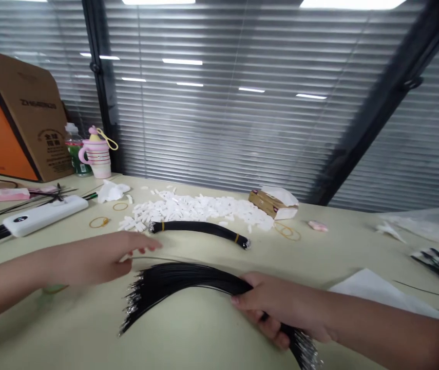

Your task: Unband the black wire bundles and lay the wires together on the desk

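Note:
My right hand is closed around a thick loose bundle of black wires that fans out to the left across the table, metal tips at both ends. My left hand reaches rightward just above the fanned wire ends, fingers stretched out and a little blurred, holding nothing I can see. Beyond it lies a tied black wire bundle with yellow bands, beside a heap of small white plastic pieces.
Rubber bands lie on the pale green table. A white power bank, more black wires, a pink cup, a bottle and a cardboard box stand at left. A small brown box and white sheet are at right.

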Available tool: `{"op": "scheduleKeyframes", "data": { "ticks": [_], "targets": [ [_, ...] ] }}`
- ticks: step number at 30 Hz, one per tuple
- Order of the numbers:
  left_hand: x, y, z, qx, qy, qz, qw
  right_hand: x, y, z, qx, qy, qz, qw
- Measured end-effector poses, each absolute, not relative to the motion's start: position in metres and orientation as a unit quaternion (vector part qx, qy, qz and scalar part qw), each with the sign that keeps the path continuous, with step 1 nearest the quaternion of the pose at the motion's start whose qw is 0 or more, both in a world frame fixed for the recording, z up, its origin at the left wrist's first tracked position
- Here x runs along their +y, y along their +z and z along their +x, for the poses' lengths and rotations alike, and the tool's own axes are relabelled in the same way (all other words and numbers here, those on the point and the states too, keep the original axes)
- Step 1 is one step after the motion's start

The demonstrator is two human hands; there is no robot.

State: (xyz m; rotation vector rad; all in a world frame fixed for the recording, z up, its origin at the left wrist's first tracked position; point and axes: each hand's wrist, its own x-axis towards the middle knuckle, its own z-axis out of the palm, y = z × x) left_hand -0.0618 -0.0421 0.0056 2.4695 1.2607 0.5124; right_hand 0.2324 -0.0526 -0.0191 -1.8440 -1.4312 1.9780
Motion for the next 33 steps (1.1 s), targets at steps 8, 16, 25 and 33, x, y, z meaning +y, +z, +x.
{"op": "scheduleKeyframes", "data": {
  "ticks": [8,16,25,33],
  "targets": [
    [-0.042,0.008,0.004,0.35,0.01,0.93,0.116,-0.05,-0.023,0.226,-0.532,0.595,-0.603,0.005],
    [-0.046,-0.033,0.02,0.396,-0.029,0.917,-0.039,-0.057,-0.013,0.231,-0.687,0.453,-0.567,-0.044],
    [-0.039,-0.042,0.013,0.376,-0.013,0.924,-0.062,-0.054,-0.019,0.229,-0.85,0.171,-0.498,-0.029],
    [-0.036,-0.031,0.008,0.385,-0.011,0.922,-0.037,-0.056,-0.033,0.228,-0.856,0.077,-0.51,0.035]
  ]
}}
